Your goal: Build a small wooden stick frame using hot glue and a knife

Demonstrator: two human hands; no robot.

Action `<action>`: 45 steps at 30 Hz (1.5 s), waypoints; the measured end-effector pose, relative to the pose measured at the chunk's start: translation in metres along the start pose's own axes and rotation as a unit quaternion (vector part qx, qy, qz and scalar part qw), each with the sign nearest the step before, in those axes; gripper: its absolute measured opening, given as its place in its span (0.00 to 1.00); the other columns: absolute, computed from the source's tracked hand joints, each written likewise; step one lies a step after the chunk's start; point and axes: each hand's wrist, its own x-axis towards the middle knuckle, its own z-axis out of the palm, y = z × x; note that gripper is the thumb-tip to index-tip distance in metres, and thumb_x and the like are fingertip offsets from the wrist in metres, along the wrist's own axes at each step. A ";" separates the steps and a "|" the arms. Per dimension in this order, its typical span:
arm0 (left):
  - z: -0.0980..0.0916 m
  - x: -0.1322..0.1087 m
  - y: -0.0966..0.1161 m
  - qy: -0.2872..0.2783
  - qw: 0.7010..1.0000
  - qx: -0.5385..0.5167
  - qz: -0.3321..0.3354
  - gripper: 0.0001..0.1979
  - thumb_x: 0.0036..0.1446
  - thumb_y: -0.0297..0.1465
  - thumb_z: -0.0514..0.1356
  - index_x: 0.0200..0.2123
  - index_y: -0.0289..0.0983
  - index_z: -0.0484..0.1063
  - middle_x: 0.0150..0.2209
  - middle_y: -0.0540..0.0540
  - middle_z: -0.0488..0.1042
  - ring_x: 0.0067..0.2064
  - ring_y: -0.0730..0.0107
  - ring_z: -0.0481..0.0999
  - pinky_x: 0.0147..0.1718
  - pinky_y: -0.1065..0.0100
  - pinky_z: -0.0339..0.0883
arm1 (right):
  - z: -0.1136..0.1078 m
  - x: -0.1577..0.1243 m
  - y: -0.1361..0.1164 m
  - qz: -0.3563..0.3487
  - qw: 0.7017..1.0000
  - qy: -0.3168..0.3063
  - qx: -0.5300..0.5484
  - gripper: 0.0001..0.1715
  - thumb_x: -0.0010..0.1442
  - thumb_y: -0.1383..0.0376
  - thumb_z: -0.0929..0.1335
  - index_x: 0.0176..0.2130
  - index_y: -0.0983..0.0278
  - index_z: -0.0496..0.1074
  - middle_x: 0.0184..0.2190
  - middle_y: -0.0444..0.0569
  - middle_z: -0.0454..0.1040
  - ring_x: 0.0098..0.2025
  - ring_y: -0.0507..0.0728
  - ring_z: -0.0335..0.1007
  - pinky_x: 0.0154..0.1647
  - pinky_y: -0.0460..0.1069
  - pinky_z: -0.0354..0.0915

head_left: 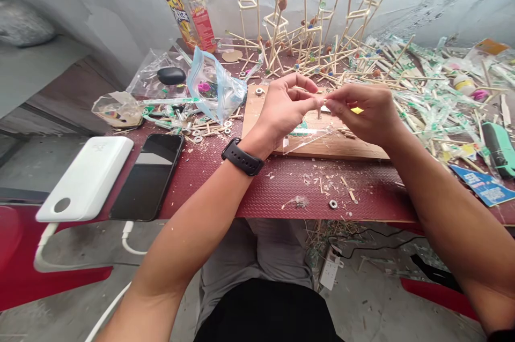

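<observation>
My left hand (287, 103), with a black watch (242, 156) on its wrist, pinches thumb and fingers together above the wooden board (263, 135). My right hand (362, 109) is closed in a pinch too, its fingertips meeting those of the left. Something small sits between the fingertips, mostly hidden by them. A short stick-like piece (319, 113) shows just below the pinch; whether the fingers hold it I cannot tell. On the board beneath lie a clear plastic triangle ruler (308, 141) and bits of wood.
Stick structures (317, 58) with coloured balls stand behind the board. A bottle (189, 9), a blue-edged plastic bag (219, 87), a phone (148, 176) and a white power bank (86, 178) are on the left. Plastic scraps (426, 95) and a green-black tool (499, 149) lie right.
</observation>
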 end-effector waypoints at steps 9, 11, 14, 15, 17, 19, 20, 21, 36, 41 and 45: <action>0.000 -0.001 0.002 -0.017 0.999 -0.028 -0.010 0.08 0.63 0.26 0.70 0.43 0.39 0.76 0.35 0.50 0.81 0.36 0.72 0.79 0.32 0.71 0.69 | 0.000 0.000 -0.001 0.002 1.000 0.006 0.000 0.12 0.70 0.52 0.74 0.39 0.54 0.85 0.31 0.46 0.84 0.31 0.60 0.79 0.35 0.58 0.79; 0.000 -0.001 0.001 -0.015 1.000 -0.025 -0.007 0.08 0.62 0.25 0.70 0.43 0.39 0.76 0.35 0.50 0.81 0.36 0.72 0.79 0.32 0.71 0.70 | 0.000 0.000 -0.001 0.007 1.000 0.004 -0.005 0.12 0.70 0.52 0.74 0.39 0.54 0.85 0.31 0.46 0.85 0.32 0.60 0.79 0.36 0.59 0.80; 0.000 0.000 0.001 -0.010 1.000 -0.014 -0.007 0.09 0.62 0.23 0.69 0.42 0.39 0.76 0.35 0.49 0.81 0.36 0.72 0.79 0.32 0.70 0.70 | -0.001 0.000 -0.002 0.002 1.000 0.000 -0.009 0.11 0.69 0.53 0.74 0.39 0.54 0.85 0.31 0.45 0.84 0.31 0.59 0.79 0.36 0.58 0.80; 0.000 0.000 0.001 -0.009 1.000 -0.013 -0.006 0.09 0.61 0.22 0.69 0.41 0.39 0.75 0.35 0.49 0.81 0.36 0.72 0.79 0.33 0.69 0.69 | -0.001 0.000 -0.002 0.001 1.000 -0.003 -0.009 0.11 0.70 0.53 0.74 0.39 0.54 0.85 0.30 0.45 0.84 0.31 0.59 0.78 0.36 0.58 0.80; 0.000 0.000 0.001 -0.008 1.000 -0.018 -0.005 0.10 0.61 0.21 0.70 0.40 0.39 0.74 0.34 0.50 0.80 0.36 0.72 0.79 0.33 0.69 0.69 | -0.001 0.000 -0.003 -0.001 1.000 -0.008 -0.008 0.11 0.70 0.54 0.74 0.39 0.54 0.86 0.31 0.45 0.84 0.31 0.59 0.78 0.36 0.58 0.80; 0.000 0.000 0.001 -0.006 1.000 -0.030 -0.007 0.10 0.61 0.21 0.70 0.38 0.39 0.74 0.31 0.51 0.78 0.34 0.74 0.77 0.32 0.70 0.68 | -0.001 0.000 -0.003 -0.007 1.000 -0.010 -0.002 0.11 0.70 0.54 0.74 0.40 0.54 0.86 0.31 0.46 0.84 0.31 0.58 0.78 0.36 0.58 0.79; 0.001 0.000 0.001 -0.002 0.999 -0.035 -0.008 0.10 0.60 0.20 0.70 0.37 0.38 0.73 0.30 0.52 0.77 0.32 0.75 0.76 0.31 0.70 0.67 | -0.001 0.000 -0.003 -0.011 1.000 -0.008 0.001 0.10 0.71 0.55 0.74 0.40 0.54 0.87 0.31 0.46 0.84 0.31 0.58 0.78 0.36 0.58 0.79; 0.001 0.000 0.001 0.003 0.999 -0.040 -0.008 0.10 0.60 0.20 0.69 0.37 0.38 0.73 0.30 0.52 0.77 0.31 0.76 0.74 0.30 0.71 0.66 | -0.001 0.000 -0.002 -0.016 1.000 -0.006 0.004 0.10 0.71 0.55 0.74 0.40 0.54 0.87 0.31 0.46 0.84 0.31 0.58 0.77 0.35 0.57 0.78; 0.002 0.002 0.000 0.009 0.999 -0.045 0.006 0.10 0.60 0.20 0.68 0.35 0.38 0.72 0.27 0.54 0.72 0.27 0.79 0.69 0.25 0.73 0.61 | -0.001 0.000 -0.002 -0.011 1.000 -0.002 0.012 0.11 0.70 0.54 0.75 0.39 0.56 0.86 0.30 0.46 0.83 0.31 0.57 0.77 0.35 0.56 0.77; 0.002 0.000 0.005 0.003 0.999 -0.038 -0.012 0.09 0.61 0.20 0.67 0.35 0.38 0.72 0.29 0.53 0.74 0.29 0.77 0.73 0.27 0.73 0.66 | -0.001 -0.001 -0.002 -0.007 1.000 0.001 0.017 0.10 0.69 0.53 0.77 0.39 0.55 0.86 0.30 0.46 0.83 0.31 0.57 0.76 0.36 0.57 0.78; 0.002 -0.001 0.006 0.005 0.999 -0.030 -0.013 0.09 0.60 0.20 0.66 0.36 0.39 0.73 0.30 0.53 0.75 0.30 0.76 0.74 0.28 0.73 0.68 | -0.002 0.000 -0.003 -0.011 1.000 -0.001 0.013 0.10 0.70 0.54 0.76 0.39 0.55 0.86 0.29 0.46 0.82 0.30 0.57 0.76 0.36 0.57 0.77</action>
